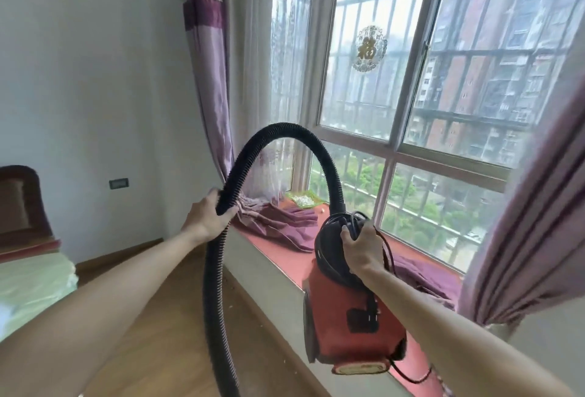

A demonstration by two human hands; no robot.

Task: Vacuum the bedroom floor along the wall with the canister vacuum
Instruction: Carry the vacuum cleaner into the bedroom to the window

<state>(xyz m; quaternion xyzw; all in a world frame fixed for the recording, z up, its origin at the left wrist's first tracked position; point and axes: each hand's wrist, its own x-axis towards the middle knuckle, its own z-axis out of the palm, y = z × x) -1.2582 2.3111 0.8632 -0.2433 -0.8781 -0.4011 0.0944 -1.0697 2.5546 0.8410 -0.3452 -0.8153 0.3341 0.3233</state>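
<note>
A red canister vacuum (348, 324) with a black top hangs in the air in front of the window seat. My right hand (361, 249) grips its black handle together with loops of black cord. A black ribbed hose (285, 131) arches up from the vacuum's top and runs down to the left, out of the bottom of the view. My left hand (207, 218) grips that hose partway along. The hose's far end and any nozzle are out of sight. The wooden floor (158, 317) lies below, with small specks near the base of the window-seat wall.
A red-topped window seat (281, 257) runs under the large window (411, 112), with purple curtain cloth (278, 222) heaped on it. Purple curtains hang at left (209, 80) and right (522, 238). A bed (28, 276) stands at the left by the white wall.
</note>
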